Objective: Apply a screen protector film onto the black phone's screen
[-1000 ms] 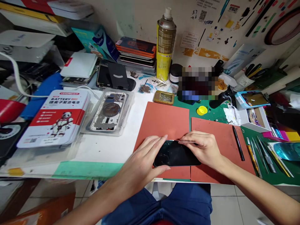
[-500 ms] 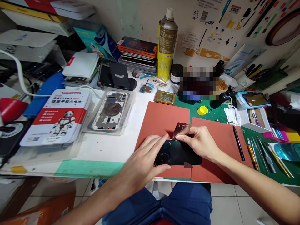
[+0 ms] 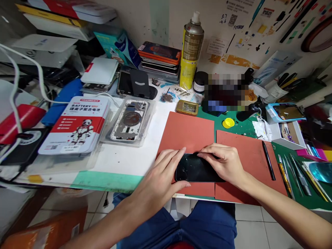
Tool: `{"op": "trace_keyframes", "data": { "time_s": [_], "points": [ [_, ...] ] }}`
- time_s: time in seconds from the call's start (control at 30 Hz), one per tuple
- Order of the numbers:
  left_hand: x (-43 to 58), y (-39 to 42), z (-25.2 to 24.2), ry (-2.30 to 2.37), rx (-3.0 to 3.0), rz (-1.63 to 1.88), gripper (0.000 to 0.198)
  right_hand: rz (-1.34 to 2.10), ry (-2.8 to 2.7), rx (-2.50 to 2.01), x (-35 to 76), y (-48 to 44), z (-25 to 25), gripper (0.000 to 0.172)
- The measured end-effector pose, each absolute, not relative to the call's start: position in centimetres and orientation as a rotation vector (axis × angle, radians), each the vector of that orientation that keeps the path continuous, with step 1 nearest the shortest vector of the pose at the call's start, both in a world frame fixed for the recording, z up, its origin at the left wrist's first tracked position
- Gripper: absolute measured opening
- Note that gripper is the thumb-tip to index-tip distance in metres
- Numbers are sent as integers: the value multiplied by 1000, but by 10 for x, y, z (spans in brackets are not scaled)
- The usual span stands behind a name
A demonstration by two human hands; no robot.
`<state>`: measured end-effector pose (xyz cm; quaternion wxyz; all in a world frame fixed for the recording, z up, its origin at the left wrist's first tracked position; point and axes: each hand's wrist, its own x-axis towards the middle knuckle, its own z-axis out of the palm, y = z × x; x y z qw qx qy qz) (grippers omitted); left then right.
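A phone with a glossy black face lies crosswise on the reddish-brown mats. My left hand grips its left end, fingers along the far edge and thumb at the near edge. At the far edge, right of the middle, my right hand is closed in a pinch, its fingertips touching the phone. Whatever sits between those fingertips is hidden or too small to name. Right of this hand, a black pen rests on the mat.
Tweezers and slim tools lie at the right. Behind the mats are a small gold tin, a yellow cap and a spray can. To the left stand an opened phone housing in a clear tray and a battery box.
The thin dark card in my right hand no longer shows, nor does the dark tab at the phone's near edge. My left hand keeps its grip. The view has shifted slightly left.
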<state>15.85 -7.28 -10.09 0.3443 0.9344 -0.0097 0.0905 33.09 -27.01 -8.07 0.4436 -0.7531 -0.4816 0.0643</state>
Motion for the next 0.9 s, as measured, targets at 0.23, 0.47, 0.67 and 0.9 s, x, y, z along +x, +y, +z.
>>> {"op": "trace_keyframes", "data": {
  "time_s": [0.23,0.47,0.67,0.9],
  "points": [
    [160,-73,-99,-23,2373,229,98,106,-1231,-1844,330,-263,-82,16],
    [160,-73,-102,-25,2375,206,102,108,-1238,-1827,328,-257,-84,14],
    [159,-72,-103,-18,2378,186,99,190,-1209,-1868,332,-256,-81,14],
    [159,-70,-103,-20,2377,166,93,460,-1062,-1910,340,-255,-65,8]
  ]
}}
